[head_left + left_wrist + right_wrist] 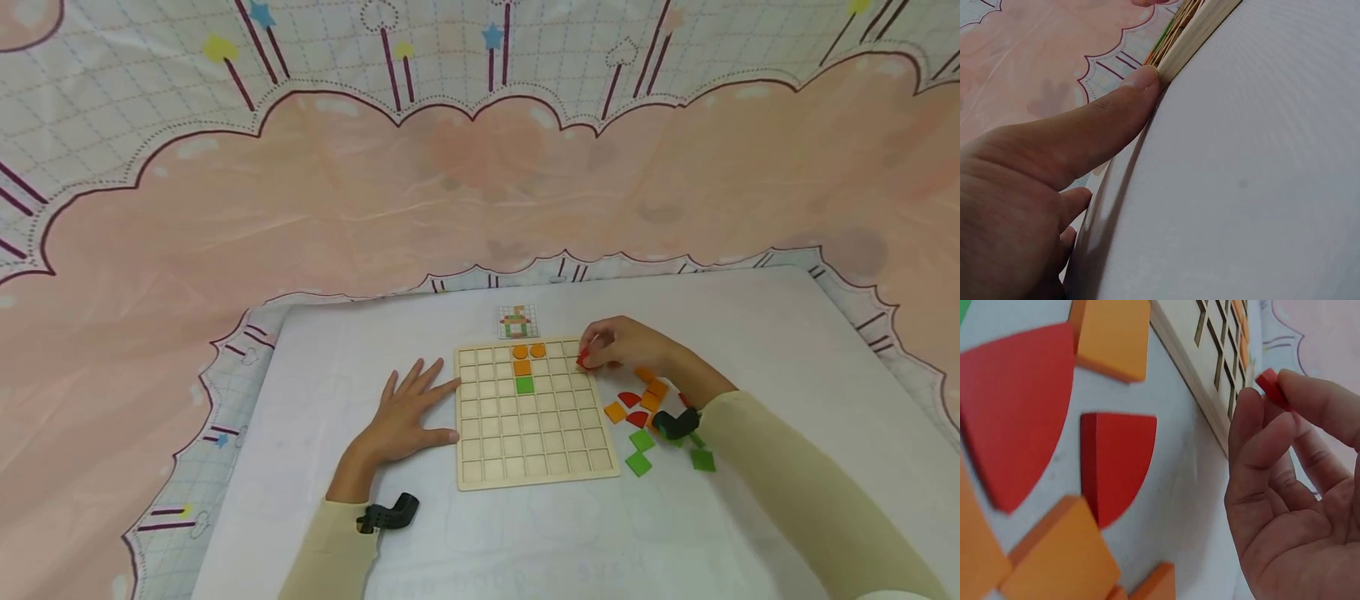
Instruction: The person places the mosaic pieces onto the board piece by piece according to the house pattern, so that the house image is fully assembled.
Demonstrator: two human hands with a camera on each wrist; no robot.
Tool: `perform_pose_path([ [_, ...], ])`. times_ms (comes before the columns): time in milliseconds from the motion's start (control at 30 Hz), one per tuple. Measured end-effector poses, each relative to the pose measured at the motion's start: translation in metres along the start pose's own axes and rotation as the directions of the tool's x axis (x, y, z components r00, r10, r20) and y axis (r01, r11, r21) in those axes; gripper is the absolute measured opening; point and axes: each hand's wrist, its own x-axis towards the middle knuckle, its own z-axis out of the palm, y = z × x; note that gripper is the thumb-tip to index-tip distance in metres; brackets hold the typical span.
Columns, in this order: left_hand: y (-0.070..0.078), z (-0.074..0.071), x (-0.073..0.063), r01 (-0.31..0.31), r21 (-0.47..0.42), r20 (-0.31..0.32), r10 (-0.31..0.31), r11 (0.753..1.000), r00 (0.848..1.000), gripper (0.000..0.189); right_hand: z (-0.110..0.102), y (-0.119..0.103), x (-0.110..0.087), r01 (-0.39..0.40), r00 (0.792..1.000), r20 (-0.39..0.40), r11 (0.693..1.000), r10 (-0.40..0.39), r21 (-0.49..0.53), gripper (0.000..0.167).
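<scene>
One red pc [582,358] is pinched betw. thumb and fingertip of the right hand [626,342], at the far right corner of the wooden board [532,425]; can't tell if pc touches wood. Tip-only grip prob. suits a small, thin pc & keeps the palm off the grid. Left hand [408,417] grips nothing: fingers spread, thumb and index tip at the board's left edge, presumably to steady it. So board lies betw. both hands, likely for easy reach from either side.

Left of the right hand, set in the grid: two orange discs [529,352] side by side in the far row, then an orange square [522,367] and a green square [525,385] running nearer in one col., under the left disc.

Beyond the board, farther left of the right hand: small pattern card [517,322] w/ a coloured design, prob. put there to stay visible past both hands.

Nearer than the right hand, by its forearm: loose red quarter-rounds [628,400], orange pcs [615,412] & green pcs [638,464], some hidden by the wrist cam [675,423]; prob. kept that side for a short reach.
</scene>
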Motion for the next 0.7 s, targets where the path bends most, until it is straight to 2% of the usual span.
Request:
perform_pose_path([
  [233, 0.0, 0.0, 0.0, 0.002, 0.007, 0.012, -0.003, 1.0, 1.0, 0.087, 0.009, -0.001, 0.008, 0.096, 0.995, 0.038, 0.995, -0.095, -0.029, 0.021],
  [400, 0.001, 0.0, 0.0, 0.0, 0.007, 0.013, 0.0, 1.0, 1.0, 0.087, 0.02, -0.005, 0.013, 0.102, 0.994, 0.044, 0.995, -0.101, -0.02, 0.021],
  [700, -0.002, -0.001, -0.001, 0.004, 0.014, 0.017, -0.004, 1.0, 1.0, 0.087, 0.04, -0.018, 0.02, 0.089, 0.996, -0.018, 0.994, -0.09, -0.065, 0.017],
])
